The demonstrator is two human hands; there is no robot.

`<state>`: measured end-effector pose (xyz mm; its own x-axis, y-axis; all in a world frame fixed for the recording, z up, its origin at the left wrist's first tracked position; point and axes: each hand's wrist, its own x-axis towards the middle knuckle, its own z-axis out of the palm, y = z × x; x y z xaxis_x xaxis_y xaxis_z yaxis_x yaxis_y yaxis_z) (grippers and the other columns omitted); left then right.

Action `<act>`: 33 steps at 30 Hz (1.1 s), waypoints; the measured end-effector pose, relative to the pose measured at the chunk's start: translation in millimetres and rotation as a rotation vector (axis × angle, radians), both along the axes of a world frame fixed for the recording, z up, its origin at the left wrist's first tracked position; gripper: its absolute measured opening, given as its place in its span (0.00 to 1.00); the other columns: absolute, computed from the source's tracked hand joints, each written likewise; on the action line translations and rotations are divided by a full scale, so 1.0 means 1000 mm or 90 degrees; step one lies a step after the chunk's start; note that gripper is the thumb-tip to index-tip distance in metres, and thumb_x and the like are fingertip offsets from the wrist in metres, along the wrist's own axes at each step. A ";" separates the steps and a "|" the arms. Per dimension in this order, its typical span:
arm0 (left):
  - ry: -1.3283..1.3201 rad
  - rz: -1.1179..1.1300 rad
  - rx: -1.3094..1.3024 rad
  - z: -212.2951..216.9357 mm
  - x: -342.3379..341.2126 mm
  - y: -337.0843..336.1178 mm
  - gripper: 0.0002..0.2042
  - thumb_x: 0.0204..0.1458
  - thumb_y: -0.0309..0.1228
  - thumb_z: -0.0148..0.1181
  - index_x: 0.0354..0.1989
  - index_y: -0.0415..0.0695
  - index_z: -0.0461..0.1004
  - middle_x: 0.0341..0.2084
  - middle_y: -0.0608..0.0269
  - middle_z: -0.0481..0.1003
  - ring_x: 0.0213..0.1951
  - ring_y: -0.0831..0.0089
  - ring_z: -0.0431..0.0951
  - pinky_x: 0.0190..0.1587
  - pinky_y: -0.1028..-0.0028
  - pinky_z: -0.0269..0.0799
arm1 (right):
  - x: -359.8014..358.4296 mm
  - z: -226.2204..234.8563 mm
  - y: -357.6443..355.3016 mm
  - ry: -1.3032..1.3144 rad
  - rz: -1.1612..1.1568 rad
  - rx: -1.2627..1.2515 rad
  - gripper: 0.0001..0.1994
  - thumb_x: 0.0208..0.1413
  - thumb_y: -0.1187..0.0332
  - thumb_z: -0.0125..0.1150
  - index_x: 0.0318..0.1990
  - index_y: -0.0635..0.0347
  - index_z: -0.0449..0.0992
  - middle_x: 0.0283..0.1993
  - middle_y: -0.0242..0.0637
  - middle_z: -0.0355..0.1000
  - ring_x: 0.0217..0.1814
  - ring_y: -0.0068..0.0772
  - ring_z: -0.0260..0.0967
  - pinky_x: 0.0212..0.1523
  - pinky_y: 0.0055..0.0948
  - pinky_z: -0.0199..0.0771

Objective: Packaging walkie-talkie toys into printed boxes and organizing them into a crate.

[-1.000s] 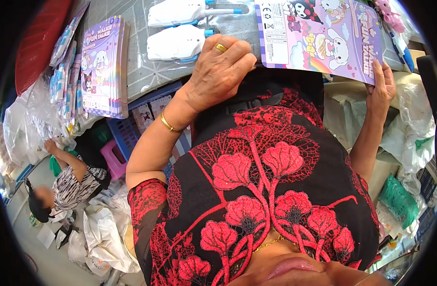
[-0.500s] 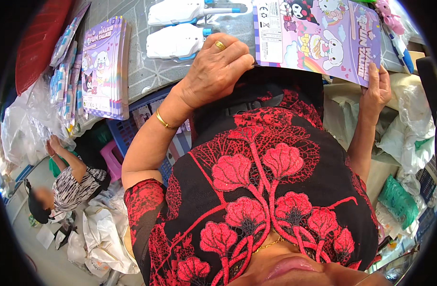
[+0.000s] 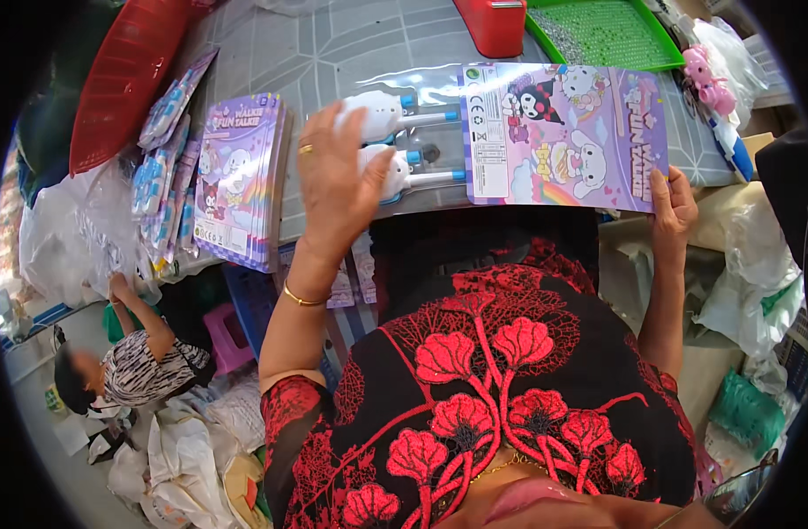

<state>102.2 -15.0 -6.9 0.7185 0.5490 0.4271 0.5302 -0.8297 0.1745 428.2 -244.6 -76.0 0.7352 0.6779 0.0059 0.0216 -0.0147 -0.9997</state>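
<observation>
Two white toy handsets with blue ends (image 3: 395,141) lie in clear plastic on the grey table (image 3: 351,44). My left hand (image 3: 333,181) rests flat over their left ends, fingers spread, a ring on one finger. My right hand (image 3: 673,212) pinches the lower right corner of a purple cartoon backing card (image 3: 567,132) that lies beside the toys on the table edge.
A stack of the same purple packs (image 3: 241,181) sits left of my left hand, with more packets (image 3: 161,176) beyond. A red basket (image 3: 126,75), a red box (image 3: 492,22), a green tray (image 3: 606,31) and a pink toy (image 3: 708,75) ring the table. A person (image 3: 126,375) crouches below left.
My left hand has slid up from the table edge onto the white toys. The card in my right hand has shifted lower and rightward in view.
</observation>
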 end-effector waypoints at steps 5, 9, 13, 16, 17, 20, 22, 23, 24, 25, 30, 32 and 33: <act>0.001 0.085 -0.125 -0.013 -0.020 0.011 0.30 0.47 0.43 0.62 0.56 0.37 0.63 0.57 0.40 0.60 0.59 0.47 0.58 0.61 0.59 0.51 | 0.003 0.016 0.014 -0.025 0.049 -0.067 0.08 0.59 0.67 0.54 0.41 0.62 0.72 0.25 0.20 0.67 0.19 0.06 0.53 0.17 0.10 0.48; 0.014 0.068 -0.141 -0.013 -0.020 0.018 0.32 0.45 0.47 0.62 0.54 0.37 0.65 0.57 0.37 0.58 0.58 0.42 0.56 0.60 0.55 0.51 | 0.014 0.021 0.020 0.091 0.143 -0.123 0.09 0.59 0.65 0.53 0.41 0.61 0.70 0.25 0.21 0.67 0.17 0.05 0.53 0.14 0.10 0.49; 0.010 0.029 -0.155 -0.015 -0.014 0.014 0.29 0.47 0.44 0.61 0.53 0.37 0.66 0.57 0.36 0.57 0.59 0.41 0.55 0.61 0.55 0.50 | 0.008 0.018 0.030 0.082 0.233 -0.148 0.10 0.59 0.65 0.53 0.41 0.61 0.68 0.24 0.24 0.68 0.16 0.08 0.55 0.13 0.10 0.52; -0.023 0.006 -0.169 -0.020 -0.012 0.012 0.26 0.49 0.41 0.60 0.53 0.36 0.66 0.58 0.36 0.56 0.60 0.41 0.55 0.61 0.56 0.51 | -0.010 0.016 0.043 0.093 0.290 -0.148 0.11 0.58 0.64 0.55 0.41 0.61 0.68 0.24 0.26 0.69 0.16 0.10 0.58 0.13 0.12 0.55; -0.039 -0.009 -0.176 -0.021 -0.012 0.011 0.25 0.49 0.39 0.59 0.53 0.36 0.66 0.58 0.36 0.56 0.60 0.42 0.55 0.61 0.57 0.51 | -0.012 0.014 0.047 0.089 0.295 -0.143 0.11 0.57 0.64 0.56 0.41 0.62 0.68 0.24 0.27 0.69 0.16 0.10 0.59 0.13 0.12 0.56; -0.034 -0.029 -0.197 -0.016 -0.014 0.012 0.23 0.50 0.32 0.58 0.54 0.37 0.64 0.59 0.37 0.55 0.62 0.43 0.53 0.62 0.59 0.51 | -0.017 0.021 0.056 0.093 0.295 -0.131 0.11 0.57 0.64 0.56 0.40 0.61 0.68 0.23 0.26 0.70 0.16 0.10 0.59 0.13 0.12 0.57; -0.042 -0.044 -0.224 -0.014 -0.017 0.015 0.24 0.49 0.30 0.57 0.55 0.37 0.63 0.59 0.38 0.55 0.62 0.44 0.53 0.62 0.59 0.51 | -0.020 0.021 0.062 0.091 0.311 -0.133 0.11 0.57 0.64 0.56 0.40 0.61 0.69 0.23 0.26 0.69 0.16 0.10 0.59 0.13 0.12 0.57; -0.029 -0.058 -0.237 -0.012 -0.020 0.017 0.25 0.48 0.28 0.57 0.57 0.38 0.62 0.60 0.40 0.55 0.63 0.45 0.52 0.63 0.60 0.50 | -0.022 0.021 0.065 0.089 0.320 -0.134 0.11 0.57 0.64 0.57 0.40 0.61 0.69 0.23 0.26 0.69 0.15 0.09 0.59 0.13 0.12 0.58; -0.016 -0.072 -0.251 -0.011 -0.022 0.018 0.27 0.47 0.26 0.56 0.58 0.39 0.60 0.60 0.41 0.55 0.63 0.47 0.52 0.63 0.61 0.50 | -0.023 0.022 0.067 0.087 0.325 -0.135 0.11 0.57 0.64 0.57 0.40 0.61 0.69 0.23 0.26 0.69 0.15 0.09 0.59 0.13 0.12 0.58; -0.020 -0.069 -0.251 -0.008 -0.024 0.020 0.27 0.47 0.26 0.56 0.58 0.39 0.60 0.60 0.41 0.55 0.63 0.47 0.52 0.63 0.61 0.50 | -0.024 0.023 0.068 0.085 0.341 -0.148 0.11 0.57 0.63 0.56 0.40 0.61 0.69 0.23 0.26 0.69 0.15 0.09 0.59 0.13 0.12 0.58; -0.126 -0.082 -0.353 0.003 -0.033 0.022 0.30 0.45 0.24 0.58 0.60 0.41 0.58 0.61 0.44 0.56 0.63 0.50 0.54 0.63 0.62 0.51 | -0.028 0.034 0.075 0.063 0.359 -0.238 0.12 0.56 0.60 0.58 0.35 0.61 0.71 0.20 0.25 0.68 0.16 0.10 0.59 0.12 0.13 0.57; -0.144 -0.028 -0.313 0.001 -0.037 0.019 0.30 0.45 0.26 0.60 0.59 0.40 0.59 0.60 0.46 0.57 0.63 0.53 0.56 0.63 0.64 0.51 | -0.023 0.036 0.076 0.013 0.394 -0.291 0.13 0.56 0.60 0.58 0.32 0.61 0.71 0.19 0.26 0.67 0.16 0.12 0.60 0.13 0.14 0.57; -0.157 0.022 -0.272 0.000 -0.038 0.016 0.30 0.44 0.28 0.62 0.58 0.40 0.60 0.60 0.47 0.59 0.63 0.55 0.57 0.63 0.66 0.52 | -0.021 0.038 0.077 -0.034 0.426 -0.341 0.14 0.56 0.59 0.59 0.29 0.62 0.71 0.18 0.26 0.67 0.16 0.13 0.61 0.14 0.16 0.57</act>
<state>63.8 1.5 -7.2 0.6019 0.7342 0.3140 0.4566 -0.6390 0.6190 407.3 -167.9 -37.9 0.1881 0.8901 -0.4151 0.2412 -0.4516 -0.8590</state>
